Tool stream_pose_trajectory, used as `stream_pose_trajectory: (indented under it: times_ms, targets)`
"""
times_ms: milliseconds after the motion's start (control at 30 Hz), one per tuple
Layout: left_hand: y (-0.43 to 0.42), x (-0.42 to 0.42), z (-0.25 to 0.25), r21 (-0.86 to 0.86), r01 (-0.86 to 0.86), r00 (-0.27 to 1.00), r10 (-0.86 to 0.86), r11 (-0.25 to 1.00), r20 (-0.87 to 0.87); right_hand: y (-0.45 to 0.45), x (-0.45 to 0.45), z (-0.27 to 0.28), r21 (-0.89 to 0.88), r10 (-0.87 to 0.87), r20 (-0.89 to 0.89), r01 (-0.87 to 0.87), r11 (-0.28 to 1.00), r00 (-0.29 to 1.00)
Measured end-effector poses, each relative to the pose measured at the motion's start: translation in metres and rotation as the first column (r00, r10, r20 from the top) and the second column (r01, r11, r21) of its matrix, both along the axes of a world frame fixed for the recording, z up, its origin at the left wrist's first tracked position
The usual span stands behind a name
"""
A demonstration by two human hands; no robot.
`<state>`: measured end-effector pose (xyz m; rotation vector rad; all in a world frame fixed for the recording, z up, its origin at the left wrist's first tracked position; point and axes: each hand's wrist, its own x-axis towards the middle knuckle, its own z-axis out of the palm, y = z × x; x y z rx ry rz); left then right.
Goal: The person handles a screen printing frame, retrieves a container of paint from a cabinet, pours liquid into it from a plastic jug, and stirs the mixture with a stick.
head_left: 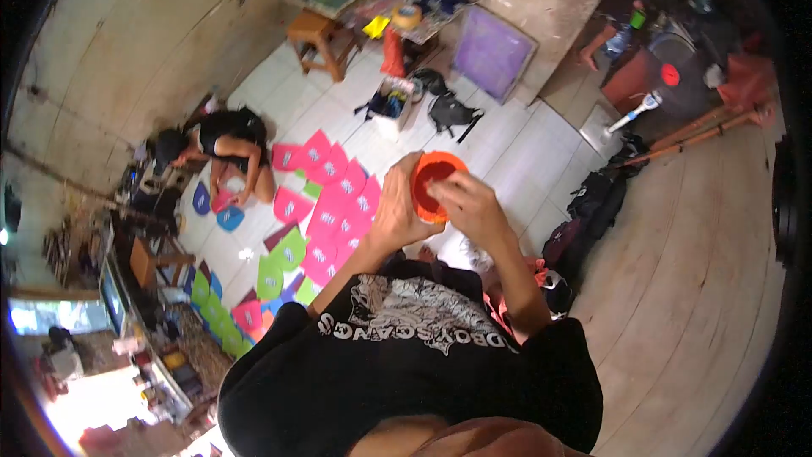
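Note:
In front of my chest I hold an orange tub (439,162), its round mouth tipped toward the camera and its inside a deeper red-orange. My left hand (399,203) is wrapped round the tub's left side. At the right of the rim is my right hand (470,207), its fingers bent together with their tips over the mouth. Whatever those fingers pinch, if anything, is too small to make out. Below and to the left, pink printed pieces (326,224) lie spread over the floor beside green printed pieces (283,261).
A co-worker (233,144) crouches at the left, hands on coloured pieces. A wooden stool (321,38), a white box (392,110), a black bag (451,112) and a purple framed screen (493,52) stand ahead. Dark bags (596,203) line the right wall.

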<state>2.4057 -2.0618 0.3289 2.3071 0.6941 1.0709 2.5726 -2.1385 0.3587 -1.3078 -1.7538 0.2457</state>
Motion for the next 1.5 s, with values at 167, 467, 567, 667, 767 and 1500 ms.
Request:
stream_pose_trajectory:
  times_ms: [167,467,567,667,767,1500]
  targets:
    - [0.002,-0.05,0.005,-0.032,-0.189,0.98,0.191,0.981,0.06,0.023,-0.035,0.033,-0.031,0.09,0.143,-0.086,0.996,0.986]
    - [-0.042,-0.156,0.004,-0.067,-0.487,0.863,0.492,0.871,0.115,0.037,-0.132,0.047,-0.075,0.384,0.227,-0.378,0.923,0.895]
    - [-0.072,-0.216,-0.005,-0.078,-0.552,0.816,0.558,0.83,0.152,0.024,-0.203,0.043,-0.144,0.533,0.184,-0.514,0.846,0.826]
    - [-0.098,-0.25,-0.01,-0.091,-0.623,0.766,0.629,0.777,0.134,0.015,-0.252,0.035,-0.113,0.605,0.144,-0.594,0.796,0.783]
    - [-0.124,-0.299,-0.016,-0.1,-0.697,0.696,0.704,0.71,0.144,0.011,-0.302,0.036,-0.069,0.624,0.167,-0.622,0.78,0.763]
    - [-0.213,-0.437,-0.034,-0.187,-0.942,0.256,0.957,0.279,0.138,-0.015,-0.497,0.021,-0.208,0.942,0.11,-0.92,0.333,0.316]
